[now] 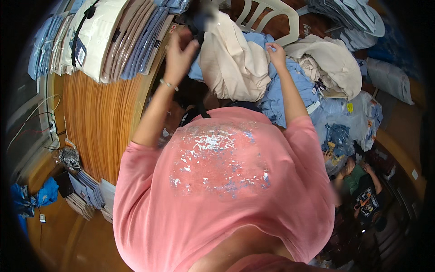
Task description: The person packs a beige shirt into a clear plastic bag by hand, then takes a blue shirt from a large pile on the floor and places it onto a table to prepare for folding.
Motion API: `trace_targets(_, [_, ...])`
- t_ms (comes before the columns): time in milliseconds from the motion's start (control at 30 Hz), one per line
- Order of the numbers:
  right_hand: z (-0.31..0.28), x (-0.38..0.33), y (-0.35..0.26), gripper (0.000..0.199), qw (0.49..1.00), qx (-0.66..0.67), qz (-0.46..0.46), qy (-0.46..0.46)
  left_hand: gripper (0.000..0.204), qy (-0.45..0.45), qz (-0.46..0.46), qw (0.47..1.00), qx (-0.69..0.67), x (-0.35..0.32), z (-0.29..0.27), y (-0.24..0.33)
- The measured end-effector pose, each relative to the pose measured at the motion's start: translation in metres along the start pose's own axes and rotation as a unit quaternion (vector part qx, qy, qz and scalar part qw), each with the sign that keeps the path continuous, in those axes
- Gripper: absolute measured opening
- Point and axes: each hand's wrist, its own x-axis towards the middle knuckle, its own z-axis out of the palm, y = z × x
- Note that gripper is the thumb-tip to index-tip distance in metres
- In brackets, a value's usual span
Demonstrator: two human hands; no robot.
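Fingers of the left hand [180,56] curl loosely, thumb apart, beside stacked shirts [138,41]; whether those of the right hand [277,55] pinch anything, I cannot tell. Between the hands lies cream cloth [233,61]. One shirt's tag [80,53] is too small to read. Both forearms reach forward. Left stands a wood-grain table [99,118]; beyond, a pale chair [291,27].

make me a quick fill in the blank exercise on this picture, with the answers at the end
1. The rumpled cream cloth bundle appears ____ the left hand and the right hand.
2. The thin pale bracelet circles the person's ____ wrist.
3. The white plastic chair with a slotted back is nearer to the ____ hand.
4. The person's T-shirt with a flaking print is ____ in colour.

Missing words: between; left; right; pink.
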Motion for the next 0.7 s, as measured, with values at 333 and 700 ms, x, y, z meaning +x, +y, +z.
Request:
trace_targets(333, [0.035,0.011,0.006,0.058,0.958,-0.012,0.108,-0.267,0.046,-0.124,-0.677,0.687,-0.232,-0.147,0.102,-0.163])
trace_targets(700, [-0.026,-0.033,0.008,0.038,0.779,0.429,0.350,-0.292,0.034,0.253,-0.441,0.712,-0.484,-0.146,-0.026,-0.226])
